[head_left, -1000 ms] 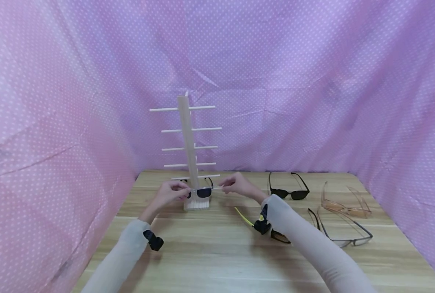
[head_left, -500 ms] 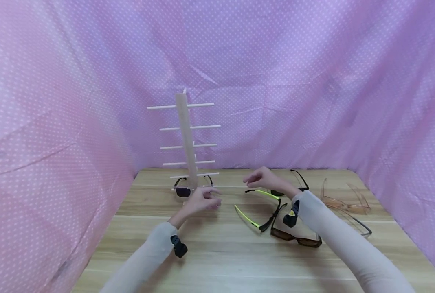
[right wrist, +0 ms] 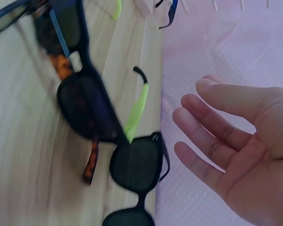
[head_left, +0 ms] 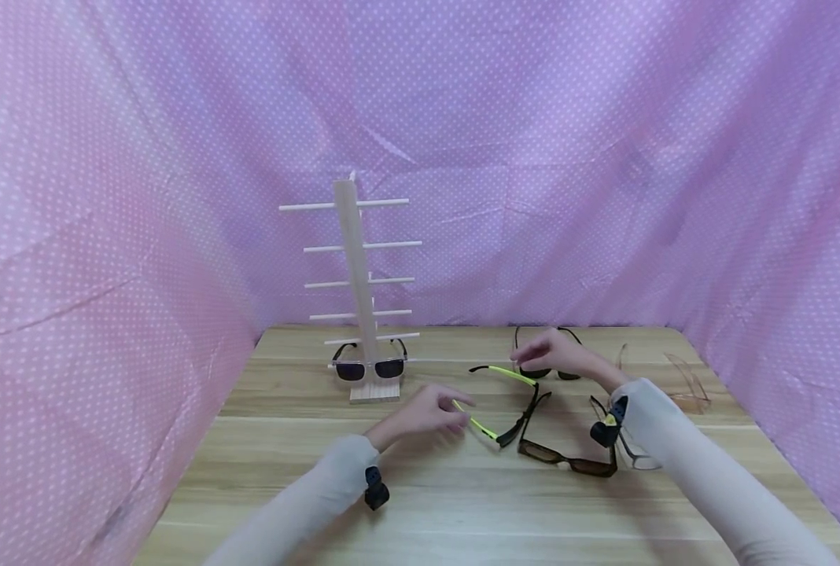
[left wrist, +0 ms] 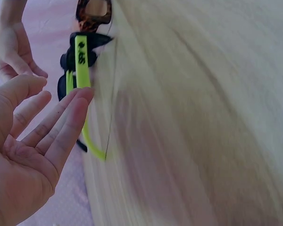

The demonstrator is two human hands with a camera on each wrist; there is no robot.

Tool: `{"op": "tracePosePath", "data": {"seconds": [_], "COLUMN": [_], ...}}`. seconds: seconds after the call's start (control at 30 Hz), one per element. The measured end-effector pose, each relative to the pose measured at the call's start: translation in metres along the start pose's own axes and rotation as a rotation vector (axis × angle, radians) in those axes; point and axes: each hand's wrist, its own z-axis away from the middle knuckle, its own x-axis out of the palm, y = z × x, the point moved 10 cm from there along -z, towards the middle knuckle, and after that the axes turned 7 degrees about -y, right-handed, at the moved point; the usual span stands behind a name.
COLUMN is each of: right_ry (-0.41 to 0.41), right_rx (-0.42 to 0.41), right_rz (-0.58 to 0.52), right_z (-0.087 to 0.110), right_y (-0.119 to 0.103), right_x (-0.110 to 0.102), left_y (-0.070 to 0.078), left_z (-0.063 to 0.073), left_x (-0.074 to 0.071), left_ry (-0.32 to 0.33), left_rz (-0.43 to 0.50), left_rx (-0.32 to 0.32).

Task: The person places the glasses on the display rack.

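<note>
My left hand (head_left: 430, 410) hovers with loose fingers at the near temple of the sunglasses with yellow-green temples (head_left: 510, 434). In the left wrist view its fingertips overlap the yellow-green temple (left wrist: 83, 61). My right hand (head_left: 558, 352) is over the black sunglasses (head_left: 569, 376), partly covering them; the right wrist view shows its fingers apart and holding nothing, beside the black sunglasses (right wrist: 137, 162). Tortoiseshell sunglasses (head_left: 591, 468) lie in front of the yellow-green pair. Dark-lensed sunglasses (head_left: 389, 369) with a clear front sit on the lowest visible pegs of the wooden display rack (head_left: 358, 267).
Clear-lensed glasses (head_left: 642, 462) and amber glasses (head_left: 692, 402) lie at the right, partly hidden by my right arm. The rack's upper pegs (head_left: 385, 203) stick out to both sides. Pink dotted cloth (head_left: 498, 157) surrounds the wooden table (head_left: 462, 527).
Both hands have left the dark-lensed sunglasses, which stay on the rack. Both have moved right: the left toward the yellow-green pair, the right over the black sunglasses.
</note>
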Motion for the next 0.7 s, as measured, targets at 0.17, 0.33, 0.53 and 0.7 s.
{"op": "tracePosePath", "data": {"seconds": [0.17,0.33,0.53,0.7], "right_ry": [-0.043,-0.075,-0.097,-0.107], "right_rx": [0.021,0.021,0.007,-0.003], "right_rz": [-0.061,-0.066,-0.075,-0.071], "right_z": [0.011,0.019,0.021,0.023], "right_y": [0.015,0.026,0.032,0.04], "right_x": [0.001,0.004,0.01,0.017], "left_y": [-0.002,-0.007,-0.004,-0.006], "left_z": [-0.006,-0.01,-0.016,-0.022], "left_x": [0.015,0.026,0.036,0.046], "left_ry": [-0.037,-0.05,-0.049,-0.045], "left_rz": [0.048,0.052,0.017,0.037], "left_rx": [-0.018,-0.05,-0.024,-0.036]}}
